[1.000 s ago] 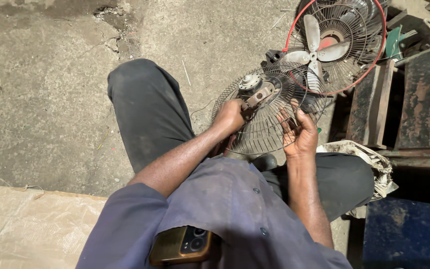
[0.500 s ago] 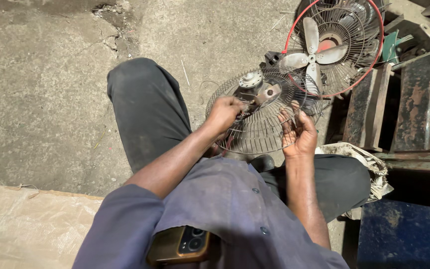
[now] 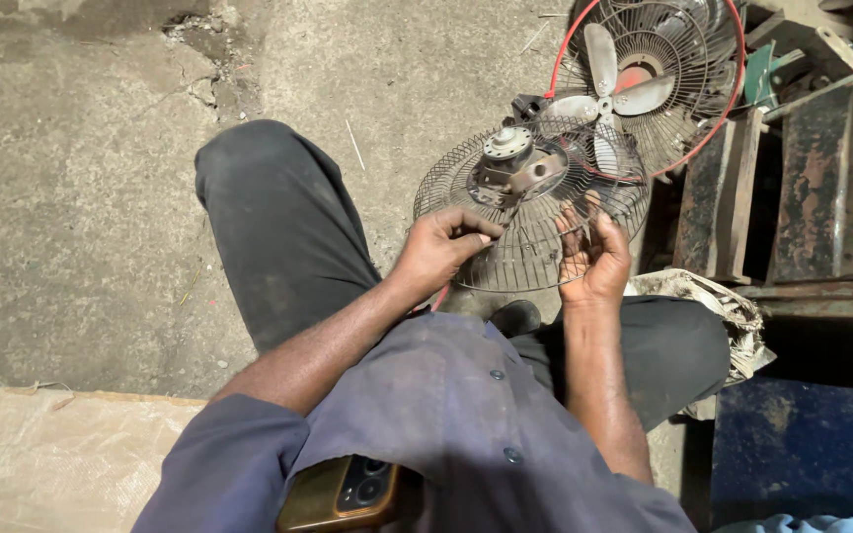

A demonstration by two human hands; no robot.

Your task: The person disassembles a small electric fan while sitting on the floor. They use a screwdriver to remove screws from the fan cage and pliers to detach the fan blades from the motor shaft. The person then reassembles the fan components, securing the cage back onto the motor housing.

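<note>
Left hand (image 3: pixel 443 250) has dropped from the motor hub (image 3: pixel 508 163) to the near left rim of the wire fan guard (image 3: pixel 530 252), fingers curled on the wires. Right hand (image 3: pixel 592 259) opened slightly, fingertips now on the guard's right side. Guard tilted flatter, hub facing up.

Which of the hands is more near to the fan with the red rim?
Right. The right hand is just below the red-rimmed fan, on the grille. The left hand is further left, on the grille's lower left.
</note>
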